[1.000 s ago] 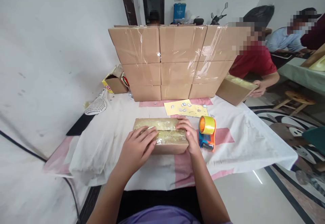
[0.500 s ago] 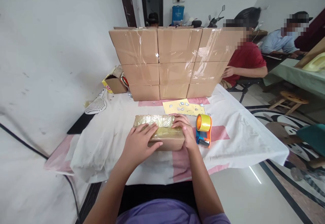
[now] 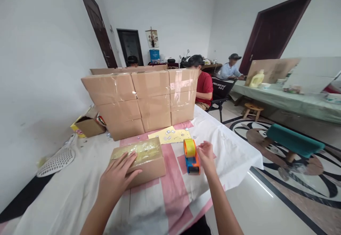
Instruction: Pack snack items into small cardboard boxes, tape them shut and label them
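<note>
A small cardboard box (image 3: 149, 169) with shiny yellowish tape across its top lies on the cloth-covered table. My left hand (image 3: 119, 171) rests flat on the box's left part, fingers stretched over the tape and thumb along the front side. To the right of the box is a tape dispenser (image 3: 193, 159) in orange and blue with a yellow roll of tape (image 3: 189, 147). My right hand (image 3: 206, 155) is just right of the dispenser, fingers partly spread and holding nothing; whether a fingertip touches the dispenser I cannot tell.
Taped cardboard boxes (image 3: 151, 100) form a wall at the table's back. Before it lies a yellow sheet (image 3: 170, 135) with small pieces. A white perforated scoop (image 3: 57, 160) and an open carton (image 3: 92, 124) are at left. A person in red (image 3: 205, 84) sits behind, right.
My right hand has left the box and moved right to the dispenser's side. My left hand stays on the box, which now sits more angled. The view has swung right and up.
</note>
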